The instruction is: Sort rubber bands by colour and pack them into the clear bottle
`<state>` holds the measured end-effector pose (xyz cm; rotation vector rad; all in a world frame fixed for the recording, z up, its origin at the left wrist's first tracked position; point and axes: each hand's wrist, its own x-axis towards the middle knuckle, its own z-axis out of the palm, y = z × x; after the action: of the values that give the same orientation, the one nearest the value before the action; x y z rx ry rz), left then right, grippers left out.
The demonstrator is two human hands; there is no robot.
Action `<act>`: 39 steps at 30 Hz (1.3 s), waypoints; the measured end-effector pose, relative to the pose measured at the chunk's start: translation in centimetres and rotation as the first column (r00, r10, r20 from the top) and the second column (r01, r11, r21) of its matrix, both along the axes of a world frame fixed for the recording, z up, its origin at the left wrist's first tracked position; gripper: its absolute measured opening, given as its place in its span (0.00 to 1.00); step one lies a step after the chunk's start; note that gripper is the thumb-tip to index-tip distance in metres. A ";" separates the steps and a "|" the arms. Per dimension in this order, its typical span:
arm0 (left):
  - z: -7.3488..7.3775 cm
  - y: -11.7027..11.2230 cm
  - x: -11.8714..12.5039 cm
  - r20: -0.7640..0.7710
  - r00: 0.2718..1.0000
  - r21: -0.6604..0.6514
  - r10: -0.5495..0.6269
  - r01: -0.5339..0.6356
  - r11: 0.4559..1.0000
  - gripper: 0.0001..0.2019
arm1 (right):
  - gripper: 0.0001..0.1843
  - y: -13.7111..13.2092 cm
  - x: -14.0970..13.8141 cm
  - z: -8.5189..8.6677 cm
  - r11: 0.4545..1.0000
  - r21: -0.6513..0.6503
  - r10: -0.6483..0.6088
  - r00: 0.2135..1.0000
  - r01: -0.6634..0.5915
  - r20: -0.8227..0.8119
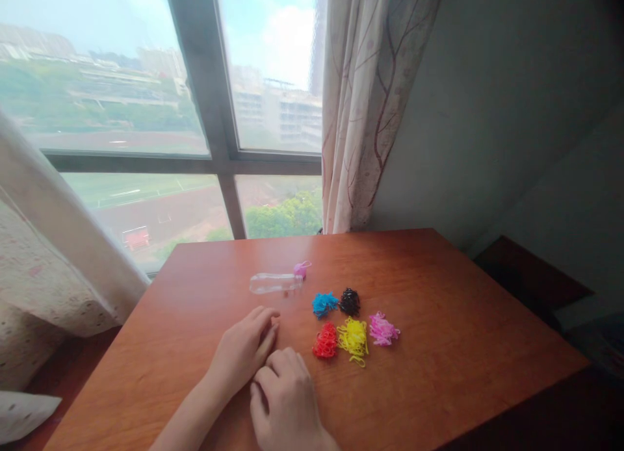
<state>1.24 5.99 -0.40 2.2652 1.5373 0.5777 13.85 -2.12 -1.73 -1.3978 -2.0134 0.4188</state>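
My left hand (244, 350) lies flat on the wooden table (439, 308), fingers stretched out and together, holding nothing. My right hand (285, 399) rests beside it, touching it, with the fingers curled under; I cannot see whether anything is in them. Just right of both hands lie small heaps of rubber bands: red (325, 342), yellow (353, 337), pink (383, 329), blue (324, 303) and black (350, 301). Beyond my left hand a clear plastic bottle (275, 283) lies on its side with a pink cap (301, 268) at its right end.
The table stands against a large window (146, 113) with a dark frame. Patterned curtains hang at the left (43, 269) and at the back right (370, 100). A grey wall (511, 113) is on the right, with a lower dark wooden surface (526, 275) beside the table.
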 end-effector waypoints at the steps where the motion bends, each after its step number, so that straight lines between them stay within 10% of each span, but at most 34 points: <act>1: 0.3 0.1 0.1 -0.024 1.000 0.020 0.013 -0.013 1.000 0.12 | 0.06 0.0 0.0 0.0 1.000 -0.006 0.006 1.000 -0.006 -0.004; 8: 2.6 3.2 1.2 -0.230 0.970 0.301 0.085 -0.012 0.953 0.19 | 0.07 0.3 0.0 -0.1 1.000 -0.013 0.026 0.998 -0.026 -0.049; 17: 1.7 5.8 1.5 -0.252 0.967 0.246 0.047 0.017 0.969 0.17 | 0.08 0.4 0.1 -0.1 0.999 -0.023 0.023 0.998 -0.024 -0.051; 25: 1.8 3.5 0.4 0.221 0.975 0.124 0.005 -0.033 0.992 0.19 | 0.08 -0.2 0.4 0.2 0.999 0.009 0.050 0.999 -0.050 0.017; 31: 0.6 0.7 -0.2 0.506 0.862 -0.064 0.006 0.031 0.997 0.17 | 0.12 0.6 6.2 3.1 0.995 -0.089 -0.033 0.999 0.034 0.010; 39: 0.2 0.1 0.1 0.548 0.835 -0.125 0.052 0.020 0.992 0.16 | 0.20 5.2 11.3 5.6 0.952 -0.275 -0.063 0.964 0.136 0.259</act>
<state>1.31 6.06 -0.22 1.7692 1.2534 1.0040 25.13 3.06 3.87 -1.8028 -2.1293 0.5348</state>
